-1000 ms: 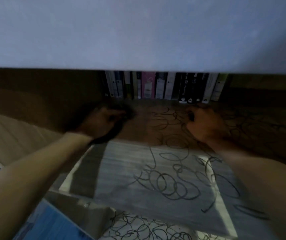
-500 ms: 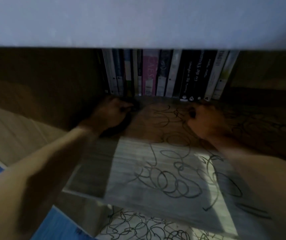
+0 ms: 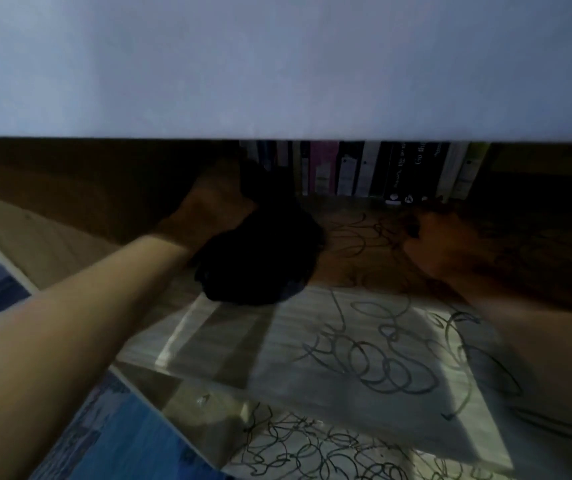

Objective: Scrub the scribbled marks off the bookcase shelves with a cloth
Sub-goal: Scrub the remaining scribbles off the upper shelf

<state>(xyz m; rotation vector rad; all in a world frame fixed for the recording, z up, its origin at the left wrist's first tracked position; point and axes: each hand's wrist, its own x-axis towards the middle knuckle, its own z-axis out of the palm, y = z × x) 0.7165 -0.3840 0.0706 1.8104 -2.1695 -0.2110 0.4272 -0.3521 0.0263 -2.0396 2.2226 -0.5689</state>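
My left hand (image 3: 211, 206) grips a dark bunched cloth (image 3: 260, 258) and presses it onto the wooden shelf (image 3: 229, 344), at its shadowed back left. Black scribbled loops (image 3: 381, 368) cover the shelf's lit front and run back between my hands. My right hand (image 3: 447, 244) rests on the shelf at the back right with its fingers curled. A dark spot sits at its fingers, and I cannot tell if it is a held thing.
A row of upright books (image 3: 364, 171) stands at the shelf's back. A pale board (image 3: 277, 64) overhangs and hides the space above. More scribbles (image 3: 312, 452) cover the lower shelf. A blue patterned floor (image 3: 121, 438) lies at the lower left.
My left hand has pushed further back on the shelf, and the cloth now bulges out larger to its right and front. My right hand has stayed in place.
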